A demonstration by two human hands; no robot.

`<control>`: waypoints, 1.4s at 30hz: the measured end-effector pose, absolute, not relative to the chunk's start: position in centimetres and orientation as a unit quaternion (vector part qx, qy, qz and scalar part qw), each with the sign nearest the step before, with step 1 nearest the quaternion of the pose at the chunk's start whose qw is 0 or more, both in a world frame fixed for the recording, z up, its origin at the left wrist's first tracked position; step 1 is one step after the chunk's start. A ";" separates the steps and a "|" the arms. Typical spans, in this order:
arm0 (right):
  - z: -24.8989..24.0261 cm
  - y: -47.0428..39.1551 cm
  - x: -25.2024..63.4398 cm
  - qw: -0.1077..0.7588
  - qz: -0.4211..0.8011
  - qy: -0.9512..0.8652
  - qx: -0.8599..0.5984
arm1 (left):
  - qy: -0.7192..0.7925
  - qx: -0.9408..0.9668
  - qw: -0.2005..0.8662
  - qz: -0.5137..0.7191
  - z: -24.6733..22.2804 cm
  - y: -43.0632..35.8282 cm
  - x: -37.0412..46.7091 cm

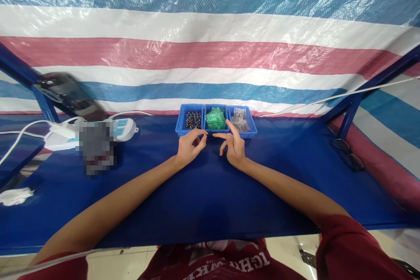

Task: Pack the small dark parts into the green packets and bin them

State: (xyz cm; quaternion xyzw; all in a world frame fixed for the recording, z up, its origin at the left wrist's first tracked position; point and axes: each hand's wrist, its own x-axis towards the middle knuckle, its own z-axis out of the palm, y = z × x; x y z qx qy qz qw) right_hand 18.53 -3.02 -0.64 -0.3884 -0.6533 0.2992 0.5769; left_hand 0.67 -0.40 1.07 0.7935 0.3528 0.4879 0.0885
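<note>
Small part (205, 135): pinched in left hand (190, 146), just in front of 3 blue bins (250, 134) on bench (203, 201). Held near open right hand (235, 148), fingers spread, seemingly empty.

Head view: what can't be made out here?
All head view:
- Item on the power strip: pixelated.
- Speck at the left hand: too small to identify.
- Clear bags' contents: too small.
- Shirt print: partly cut off by bottom edge.
</note>
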 end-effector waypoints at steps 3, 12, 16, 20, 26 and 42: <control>-0.7 -2.8 18.5 0.570 0.292 -0.661 -0.390 | 0.355 0.793 0.085 0.488 1.2 -0.5 0.7; -1.1 -2.8 18.8 0.532 0.215 -0.758 -0.310 | 0.356 0.790 0.076 0.494 1.4 -0.7 0.7; -1.0 -2.8 18.7 0.521 0.187 -0.784 -0.281 | 0.360 0.789 0.075 0.493 1.4 -0.8 0.6; -1.3 -2.7 18.6 0.509 0.157 -0.802 -0.272 | 0.356 0.788 0.071 0.497 1.4 -0.8 0.6; -0.9 -2.4 19.0 0.502 0.076 -0.815 -0.279 | 0.351 0.788 0.073 0.501 1.4 -0.8 0.5; -1.5 -2.3 19.6 0.488 0.165 -0.827 -0.228 | 0.360 0.790 0.098 0.486 1.3 -0.6 0.5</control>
